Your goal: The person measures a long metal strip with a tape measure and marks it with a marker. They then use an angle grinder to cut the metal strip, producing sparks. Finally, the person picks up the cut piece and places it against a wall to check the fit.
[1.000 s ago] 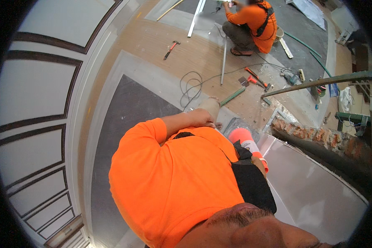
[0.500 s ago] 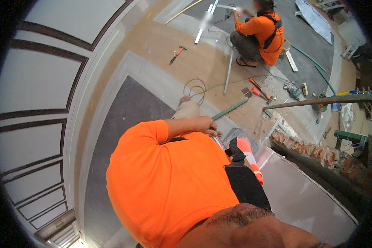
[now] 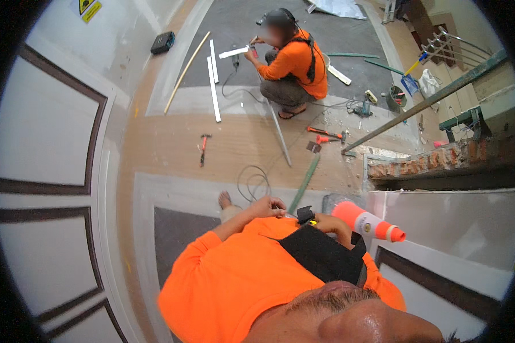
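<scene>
Your left hand has drawn closer to your right hand at the black pouch; whether either hand's fingers grip anything, I cannot tell.

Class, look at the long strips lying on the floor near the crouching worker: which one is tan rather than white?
The tan strip lying diagonally at far left, running toward the black case. The two white strips beside it lie nearly parallel and are pale, not wood-coloured.

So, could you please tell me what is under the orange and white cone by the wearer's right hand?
The cone lies on its side across a pale panel. The right hand grips its wide end, near a small black tool. The wide end itself is hidden.
</scene>
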Tool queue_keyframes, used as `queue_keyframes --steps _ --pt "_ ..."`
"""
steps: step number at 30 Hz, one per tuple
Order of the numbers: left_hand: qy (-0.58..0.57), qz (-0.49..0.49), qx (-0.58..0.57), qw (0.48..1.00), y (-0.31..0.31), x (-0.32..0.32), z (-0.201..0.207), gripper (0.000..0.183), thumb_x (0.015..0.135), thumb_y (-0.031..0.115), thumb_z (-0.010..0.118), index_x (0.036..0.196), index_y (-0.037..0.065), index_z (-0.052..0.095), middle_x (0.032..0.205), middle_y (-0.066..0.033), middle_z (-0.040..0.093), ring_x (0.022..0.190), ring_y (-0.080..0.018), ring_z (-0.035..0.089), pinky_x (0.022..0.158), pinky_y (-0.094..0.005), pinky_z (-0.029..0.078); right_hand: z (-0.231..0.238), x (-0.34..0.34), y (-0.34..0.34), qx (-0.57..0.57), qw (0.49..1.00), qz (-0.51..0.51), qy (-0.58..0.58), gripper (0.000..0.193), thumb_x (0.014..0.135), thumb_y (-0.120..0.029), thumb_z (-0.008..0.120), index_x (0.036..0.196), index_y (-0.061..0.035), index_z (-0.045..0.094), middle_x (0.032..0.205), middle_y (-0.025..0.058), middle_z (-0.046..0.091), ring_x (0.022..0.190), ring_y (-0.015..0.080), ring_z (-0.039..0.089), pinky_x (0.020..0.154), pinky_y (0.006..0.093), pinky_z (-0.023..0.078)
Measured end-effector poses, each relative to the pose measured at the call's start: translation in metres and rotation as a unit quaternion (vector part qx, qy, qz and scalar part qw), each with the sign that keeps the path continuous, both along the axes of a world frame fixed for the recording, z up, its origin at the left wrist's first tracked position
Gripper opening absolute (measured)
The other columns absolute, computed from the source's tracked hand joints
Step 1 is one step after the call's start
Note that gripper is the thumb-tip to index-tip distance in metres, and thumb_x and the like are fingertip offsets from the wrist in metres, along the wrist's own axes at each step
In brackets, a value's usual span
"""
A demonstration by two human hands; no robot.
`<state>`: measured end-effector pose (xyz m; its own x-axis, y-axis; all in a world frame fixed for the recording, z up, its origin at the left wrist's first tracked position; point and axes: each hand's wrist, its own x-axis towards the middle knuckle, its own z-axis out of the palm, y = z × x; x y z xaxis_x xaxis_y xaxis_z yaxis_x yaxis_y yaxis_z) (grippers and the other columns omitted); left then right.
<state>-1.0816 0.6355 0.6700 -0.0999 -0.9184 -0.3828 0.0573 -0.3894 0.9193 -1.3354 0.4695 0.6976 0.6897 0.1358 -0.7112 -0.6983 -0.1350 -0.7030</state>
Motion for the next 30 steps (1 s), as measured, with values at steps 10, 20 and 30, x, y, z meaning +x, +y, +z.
queue_keyframes --steps 10,20,30 --pt "-0.311 0.110 -0.104 0.938 0.184 0.217 -0.097 0.035 0.084 0.027 0.075 0.110 0.004 0.070 0.079 -0.0060 0.072 0.072 -0.0136 0.065 0.068 -0.0305 0.051 0.042 0.294 0.121 -0.005 0.997 0.075 -0.004 0.043 0.084 -0.033 0.068 0.121 -0.0113 0.065 0.109 0.0060 0.069 0.098 0.0204 0.061 0.085 0.0361 0.049" --pt "-0.167 0.434 0.129 0.876 0.299 0.369 -0.020 0.044 0.088 0.036 0.071 0.114 0.001 0.069 0.101 -0.0150 0.072 0.091 -0.0208 0.069 0.081 -0.0339 0.054 0.038 0.439 0.132 -0.054 0.992 0.000 0.118 0.045 0.091 -0.044 0.065 0.114 -0.0059 0.066 0.099 0.0085 0.068 0.090 0.0193 0.064 0.075 0.0340 0.051" --pt "-0.236 0.296 0.281 0.882 0.385 0.462 -0.062 0.047 0.089 0.043 0.065 0.113 0.003 0.070 0.110 -0.0198 0.071 0.105 -0.0331 0.068 0.091 -0.0410 0.052 -0.101 0.585 0.155 0.110 0.965 -0.099 0.219 0.043 0.097 -0.049 0.055 0.090 -0.0078 0.062 0.072 0.0044 0.063 0.059 0.0179 0.062 0.053 0.0341 0.049"
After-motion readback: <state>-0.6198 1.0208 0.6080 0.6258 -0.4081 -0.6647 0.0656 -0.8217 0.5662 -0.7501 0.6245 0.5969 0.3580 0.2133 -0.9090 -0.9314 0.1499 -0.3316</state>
